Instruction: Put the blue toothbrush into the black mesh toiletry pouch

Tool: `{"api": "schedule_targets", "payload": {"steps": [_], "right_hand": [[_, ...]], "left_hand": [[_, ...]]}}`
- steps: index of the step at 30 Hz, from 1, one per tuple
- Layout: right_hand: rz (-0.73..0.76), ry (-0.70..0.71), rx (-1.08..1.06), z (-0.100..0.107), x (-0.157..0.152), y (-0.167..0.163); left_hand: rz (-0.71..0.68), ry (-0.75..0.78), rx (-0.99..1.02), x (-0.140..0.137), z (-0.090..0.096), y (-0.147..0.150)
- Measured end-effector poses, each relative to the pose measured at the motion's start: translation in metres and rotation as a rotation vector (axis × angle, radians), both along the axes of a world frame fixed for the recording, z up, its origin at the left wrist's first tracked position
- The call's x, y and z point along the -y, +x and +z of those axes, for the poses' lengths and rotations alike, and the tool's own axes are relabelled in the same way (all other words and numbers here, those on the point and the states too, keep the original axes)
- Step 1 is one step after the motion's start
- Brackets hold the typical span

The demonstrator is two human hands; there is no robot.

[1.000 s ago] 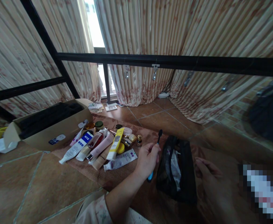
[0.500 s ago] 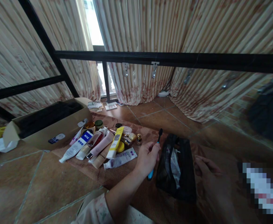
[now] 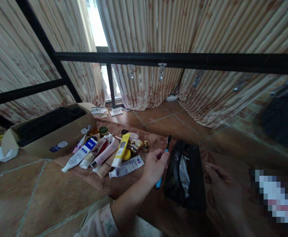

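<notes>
**Inspector:** Item in hand is a toothbrush point(image 3: 164, 158), blue handle, dark bristle head pointing up. It sits in the left hand point(image 3: 156, 166), fingers curled round the mid-handle, just left of the black pouch point(image 3: 186, 177).

**Clerk:** Handling?

**Inspector:** Judged light, stiff and slim; smooth plastic, likely to slip if pinched near the tip. Mid-handle is the sound place to grip, away from the bristles.

**Clerk:** The other hand?

**Inspector:** The right hand point(image 3: 220, 184) rests beside the pouch's right edge, fingers loosely spread, holding nothing. The pouch looks soft and mesh-sided, mouth open and slack.

**Clerk:** Surroundings?

**Inspector:** A coarse woven mat point(image 3: 124, 184) on glazed tile. To the left lie squeezable tubes point(image 3: 104, 153) and small jars, then a cardboard box point(image 3: 47, 135).
</notes>
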State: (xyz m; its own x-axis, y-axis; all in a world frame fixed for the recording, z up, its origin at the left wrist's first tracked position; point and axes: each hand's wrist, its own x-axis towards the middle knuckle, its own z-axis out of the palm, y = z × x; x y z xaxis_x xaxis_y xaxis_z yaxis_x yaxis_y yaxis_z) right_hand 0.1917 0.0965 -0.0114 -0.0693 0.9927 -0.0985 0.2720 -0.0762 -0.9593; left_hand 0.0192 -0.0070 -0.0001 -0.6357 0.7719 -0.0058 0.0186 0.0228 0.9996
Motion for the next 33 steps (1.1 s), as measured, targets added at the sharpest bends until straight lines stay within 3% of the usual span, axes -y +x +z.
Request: {"api": "schedule_targets", "payload": {"steps": [9, 23, 33], "right_hand": [[-0.024, -0.017, 0.037, -0.003, -0.001, 0.001], [0.003, 0.053, -0.127, -0.008, -0.003, -0.005], [0.011, 0.070, -0.162, -0.007, -0.001, -0.007]], "left_hand": [[-0.017, 0.014, 0.020, 0.000, -0.001, 0.000], [0.008, 0.017, -0.001, -0.002, -0.002, -0.002], [0.010, 0.044, 0.112, -0.004, -0.007, -0.002]]}}
